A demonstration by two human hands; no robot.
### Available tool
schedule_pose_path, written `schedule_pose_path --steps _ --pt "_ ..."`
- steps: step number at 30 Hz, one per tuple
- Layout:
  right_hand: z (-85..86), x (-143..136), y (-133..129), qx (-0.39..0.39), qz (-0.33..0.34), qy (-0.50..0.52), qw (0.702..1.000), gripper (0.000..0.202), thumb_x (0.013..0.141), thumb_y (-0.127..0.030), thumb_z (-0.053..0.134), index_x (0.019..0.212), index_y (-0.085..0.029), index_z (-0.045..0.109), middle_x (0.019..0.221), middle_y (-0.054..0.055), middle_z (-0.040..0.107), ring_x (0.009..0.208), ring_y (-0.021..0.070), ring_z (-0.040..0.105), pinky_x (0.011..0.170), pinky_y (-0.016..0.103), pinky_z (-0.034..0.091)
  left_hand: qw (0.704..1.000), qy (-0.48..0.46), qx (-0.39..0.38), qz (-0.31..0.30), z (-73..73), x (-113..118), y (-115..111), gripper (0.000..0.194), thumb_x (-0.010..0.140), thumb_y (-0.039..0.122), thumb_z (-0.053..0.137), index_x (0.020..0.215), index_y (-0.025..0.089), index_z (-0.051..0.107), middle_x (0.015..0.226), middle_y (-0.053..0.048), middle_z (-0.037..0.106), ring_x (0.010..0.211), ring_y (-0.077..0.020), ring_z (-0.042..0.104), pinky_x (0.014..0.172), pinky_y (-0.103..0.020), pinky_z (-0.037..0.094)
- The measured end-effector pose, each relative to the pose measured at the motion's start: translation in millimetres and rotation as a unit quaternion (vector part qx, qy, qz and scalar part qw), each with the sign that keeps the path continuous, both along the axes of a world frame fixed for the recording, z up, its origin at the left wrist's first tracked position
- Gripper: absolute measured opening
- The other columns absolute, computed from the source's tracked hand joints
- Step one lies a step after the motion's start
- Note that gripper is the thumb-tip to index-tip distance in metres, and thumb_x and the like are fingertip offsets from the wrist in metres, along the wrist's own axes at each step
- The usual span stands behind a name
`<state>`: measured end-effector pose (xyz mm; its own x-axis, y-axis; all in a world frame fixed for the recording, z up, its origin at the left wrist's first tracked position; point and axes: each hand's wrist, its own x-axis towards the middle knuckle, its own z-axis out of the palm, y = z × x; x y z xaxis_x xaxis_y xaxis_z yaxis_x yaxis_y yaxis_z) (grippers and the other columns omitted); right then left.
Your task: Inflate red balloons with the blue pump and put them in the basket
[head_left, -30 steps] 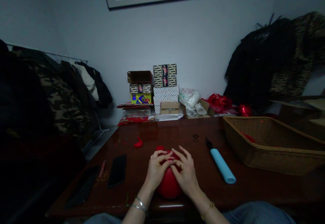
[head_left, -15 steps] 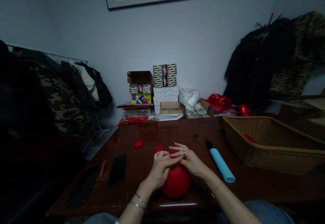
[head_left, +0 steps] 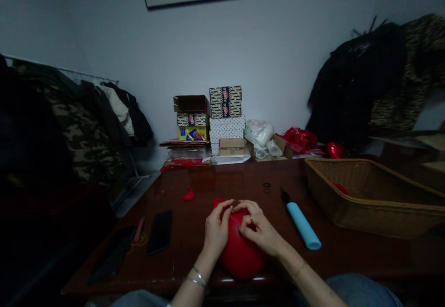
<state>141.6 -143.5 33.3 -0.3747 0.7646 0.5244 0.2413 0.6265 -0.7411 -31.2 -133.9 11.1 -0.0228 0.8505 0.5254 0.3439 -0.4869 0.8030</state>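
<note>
An inflated red balloon (head_left: 242, 254) rests at the table's near edge between my hands. My left hand (head_left: 217, 230) is closed at the balloon's top, thumb and fingers pinching near its neck. From the other side my right hand (head_left: 259, 228), with a ring on one finger, has its curled fingers against the top of the balloon. The neck itself is mostly hidden by my fingertips. Just behind my left fingers lies a small red piece (head_left: 218, 202), partly covered. A small limp red balloon (head_left: 188, 195) lies farther back to the left.
Right of my hands lies a light-blue hand pump (head_left: 303, 226) with a black nozzle. Beyond it stands a wicker basket (head_left: 377, 226). Black bands (head_left: 266, 188) lie toward the back. A phone (head_left: 159, 233) and a dark flat object (head_left: 113, 253) are at left. Boxes (head_left: 227, 133) stand behind the table.
My hands were overlapped over the balloon's top; now they have drawn apart, with fingertips meeting at its neck. The balloon has tipped slightly toward me and more of it shows.
</note>
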Motion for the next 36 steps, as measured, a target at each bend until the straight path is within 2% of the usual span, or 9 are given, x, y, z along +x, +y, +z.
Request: schedule_pose_path --steps 5,11,16,22,25,29,32,34,36 --pt "-9.9 -23 5 0.117 -0.16 0.011 0.98 0.025 0.082 -0.027 0.053 0.101 -0.035 0.068 0.149 -0.004 0.027 0.138 0.0258 0.018 0.107 0.052 0.021 0.995 0.045 0.017 0.089 -4.2 15 -9 0.019 0.085 0.023 0.051 0.1 0.022 0.063 0.098 -0.006 0.069 0.09 -0.0206 0.065 0.083 -0.035 0.049" --pt "-27.3 -40 14 0.156 -0.34 0.092 0.923 0.027 0.085 -0.034 0.054 0.109 -0.028 0.066 0.138 0.004 0.046 0.129 0.0236 0.035 0.102 0.046 0.035 0.992 0.029 0.003 0.122 -4.1 20 -19 0.014 0.087 0.032 0.049 0.087 0.021 0.059 0.085 -0.005 0.069 0.077 -0.0191 0.067 0.072 -0.03 0.05" --pt "-31.2 -37 19 0.066 -0.327 0.068 0.94 0.037 0.079 -0.046 0.06 0.108 -0.024 0.067 0.137 0.006 0.046 0.126 0.027 0.037 0.102 0.047 0.034 0.994 -0.004 -0.02 0.105 -5.0 17 -20 0.015 0.087 0.034 0.051 0.086 0.021 0.058 0.084 -0.005 0.069 0.076 -0.0189 0.067 0.072 -0.029 0.048" --pt "-35.2 -31 19 0.032 -0.269 0.004 0.963 0.035 0.07 -0.046 0.069 0.098 -0.026 0.071 0.14 0.006 0.043 0.128 0.0302 0.036 0.1 0.048 0.035 0.969 -0.219 -0.109 -0.022 2.7 13 -8 0.026 0.078 0.041 0.062 0.082 0.017 0.056 0.071 -0.003 0.069 0.066 -0.0169 0.065 0.063 -0.025 0.047" --pt "-30.9 -33 16 0.036 -0.236 -0.027 0.971 0.024 0.07 -0.042 0.069 0.091 -0.03 0.073 0.14 0.002 0.043 0.13 0.0294 0.033 0.102 0.048 0.033 0.955 -0.257 -0.129 -0.073 5.1 13 -4 0.026 0.074 0.04 0.067 0.077 0.016 0.056 0.075 -0.007 0.071 0.088 -0.0222 0.067 0.076 -0.03 0.049" --pt "-22.4 -37 12 0.049 -0.214 -0.056 0.974 0.009 0.074 -0.035 0.065 0.074 -0.032 0.073 0.134 -0.003 0.05 0.129 0.0283 0.035 0.101 0.05 0.032 0.975 -0.181 -0.089 -0.093 6.2 10 -5 0.019 0.077 0.034 0.065 0.078 0.017 0.058 0.091 -0.013 0.072 0.118 -0.0258 0.052 0.099 -0.042 0.037" --pt "-19.3 -39 10 0.056 -0.226 -0.063 0.971 0.01 0.075 -0.03 0.062 0.07 -0.03 0.071 0.128 -0.002 0.056 0.128 0.0275 0.036 0.101 0.051 0.031 0.999 -0.054 0.005 -0.001 11.4 0 -12 0.016 0.083 0.031 0.058 0.095 0.02 0.061 0.119 -0.014 0.063 0.123 -0.0253 0.047 0.103 -0.049 0.032" --pt "-19.3 -39 9 0.06 -0.237 -0.065 0.968 0.01 0.075 -0.028 0.061 0.069 -0.028 0.07 0.125 -0.001 0.058 0.128 0.0271 0.036 0.101 0.051 0.031 0.984 0.095 0.113 0.099 16.1 -8 -20 0.02 0.084 0.027 0.057 0.103 0.024 0.062 0.127 -0.01 0.058 0.128 -0.0259 0.042 0.108 -0.057 0.016" --pt "-20.2 -40 9 0.065 -0.243 -0.068 0.965 0.009 0.074 -0.026 0.061 0.069 -0.027 0.068 0.124 0.0 0.059 0.127 0.027 0.037 0.101 0.051 0.031 0.943 0.216 0.221 0.128 19.1 -15 -28 0.019 0.083 0.02 0.057 0.1 0.026 0.065 0.118 -0.006 0.064 0.121 -0.0269 0.049 0.107 -0.062 0.003"
